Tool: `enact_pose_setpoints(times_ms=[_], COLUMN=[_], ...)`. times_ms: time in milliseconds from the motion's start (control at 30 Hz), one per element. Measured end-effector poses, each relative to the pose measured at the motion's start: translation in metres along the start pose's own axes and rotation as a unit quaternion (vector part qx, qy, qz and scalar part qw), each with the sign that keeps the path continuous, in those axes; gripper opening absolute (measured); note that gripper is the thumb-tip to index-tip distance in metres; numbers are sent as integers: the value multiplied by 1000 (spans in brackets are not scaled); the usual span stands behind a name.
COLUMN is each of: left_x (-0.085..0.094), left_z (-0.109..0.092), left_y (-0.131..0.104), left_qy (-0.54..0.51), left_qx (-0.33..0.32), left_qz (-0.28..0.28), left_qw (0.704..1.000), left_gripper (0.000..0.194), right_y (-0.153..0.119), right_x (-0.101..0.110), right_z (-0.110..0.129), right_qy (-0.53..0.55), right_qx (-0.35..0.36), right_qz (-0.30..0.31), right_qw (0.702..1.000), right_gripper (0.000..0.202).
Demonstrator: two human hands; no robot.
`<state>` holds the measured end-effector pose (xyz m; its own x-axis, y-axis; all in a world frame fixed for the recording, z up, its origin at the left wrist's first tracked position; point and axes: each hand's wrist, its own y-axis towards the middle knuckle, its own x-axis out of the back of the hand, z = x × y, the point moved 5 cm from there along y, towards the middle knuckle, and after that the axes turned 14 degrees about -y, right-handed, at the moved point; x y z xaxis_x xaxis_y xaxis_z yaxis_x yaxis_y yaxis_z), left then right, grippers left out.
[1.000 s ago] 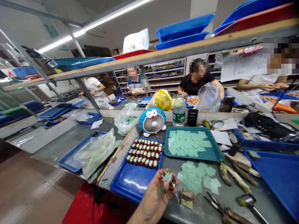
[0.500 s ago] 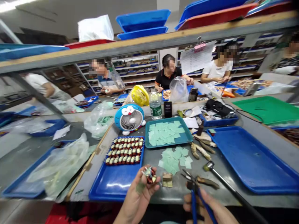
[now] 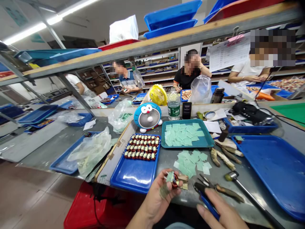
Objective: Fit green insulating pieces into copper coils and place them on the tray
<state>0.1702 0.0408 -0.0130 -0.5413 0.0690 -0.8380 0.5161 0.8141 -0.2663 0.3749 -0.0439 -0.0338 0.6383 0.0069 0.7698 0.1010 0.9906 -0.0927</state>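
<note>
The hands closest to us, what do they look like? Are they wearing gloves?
No gloves! The left hand has a dull greenish wrap, perhaps tape, around what looks like its thumb. The right hand looks bare. No sleeves show.

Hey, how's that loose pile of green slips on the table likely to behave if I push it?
The slips lie loose and overlapping, so they'd probably slide apart rather than move as one. They look thin, so each is likely light. Lying flat, they seem unlikely to roll.

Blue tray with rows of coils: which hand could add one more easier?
Probably the left hand: it holds a coil near the blue tray, while the right hand is farther off, at the blue-handled tool.
</note>
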Motion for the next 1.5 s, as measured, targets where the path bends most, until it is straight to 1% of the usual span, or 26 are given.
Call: enact_pose_setpoints(times_ms=[67,100,167,267,400,533,667,833,1033,1167,1300,1500], left_x=[-2,-3,-4,-6,-7,-8,-10,-16,-23,-26,-29,-32], left_z=[-4,-6,-10,-15,-20,-24,-25,-25,-24,-22,-24,-28], left_y=[1,1,0,-2,-1,0,0,2,2,0,-2,-4], left_qy=[-4,-7,-12,-16,-17,-5,10,26,44,48,68,96], left_qx=[-8,-13,-20,-28,-34,-41,-56,-63,-87,-101,-121,-138], left_qz=[17,24,33,43,45,48,46,42,19,5,-2,0], left_qw=[1000,1000,999,999,998,998,997,997,995,994,990,986], left_gripper=[45,46,46,48,51,50,47,51,49,47,45,43], right_y=[6,9,14,22,30,37,40,41,43,43,41,39], right_x=[13,18,27,36,42,44,45,47,51,54,61,65], right_z=[21,33,56,83,104,115,122,129,133,139,146,152], right_qy=[-107,-145,-195,-234,-251,-274,-292,-320,-373,-404,-420,-419], right_qx=[86,125,174,192,192,180,174,182,180,197,214,229], right_qz=[-85,-113,-137,-142,-142,-131,-133,-153,-158,-163,-172,-184], right_qw=[987,975,955,942,938,936,931,917,896,878,865,859], right_gripper=[43,35,22,14,10,13,12,15,13,10,11,14])
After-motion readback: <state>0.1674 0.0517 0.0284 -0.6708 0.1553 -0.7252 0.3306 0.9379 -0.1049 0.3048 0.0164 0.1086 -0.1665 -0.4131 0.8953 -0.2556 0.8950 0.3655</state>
